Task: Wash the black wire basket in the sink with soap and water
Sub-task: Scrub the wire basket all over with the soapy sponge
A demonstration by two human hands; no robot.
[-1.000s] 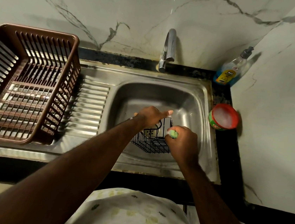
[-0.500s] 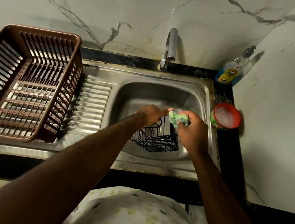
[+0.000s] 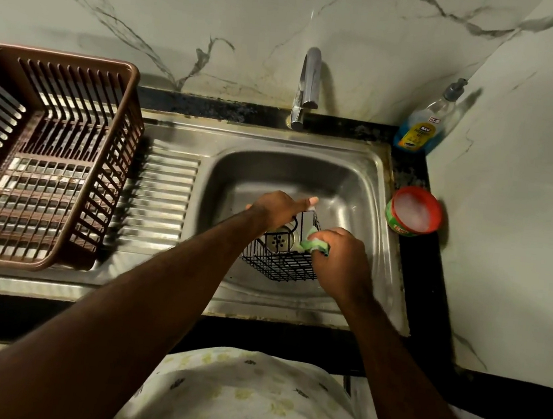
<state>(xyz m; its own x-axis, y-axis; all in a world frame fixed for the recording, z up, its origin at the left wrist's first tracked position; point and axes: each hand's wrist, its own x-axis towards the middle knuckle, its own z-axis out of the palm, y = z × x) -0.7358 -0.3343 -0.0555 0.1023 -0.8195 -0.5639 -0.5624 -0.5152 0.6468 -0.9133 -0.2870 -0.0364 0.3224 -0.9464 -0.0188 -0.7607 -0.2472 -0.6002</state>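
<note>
Head view is showing us bent over the steel sink (image 3: 356,191), with the brown plastic dish rack (image 3: 61,55) sitting on the drainboard to its left. We are keeping the black wire basket (image 3: 279,266) down in the basin, right over the drain strainer (image 3: 278,240), which is showing through its wires. Our left hand (image 3: 279,206) is steadying it exactly as before, grip clamped on the far rim with the forefinger sticking out straight. Our right hand (image 3: 338,261) is doing the moving. Half a second ago it was up at the far right corner of the rim, and now it is coming back toward us along the basket's right wall. Its grip is squeezed around the green sponge (image 3: 314,244), which is pressing against the wires. We are reading this as back-and-forth scrubbing strokes, so the soaping stage is under way. No water seems to be running from the tap (image 3: 308,82), so rinsing is probably still waiting.
</note>
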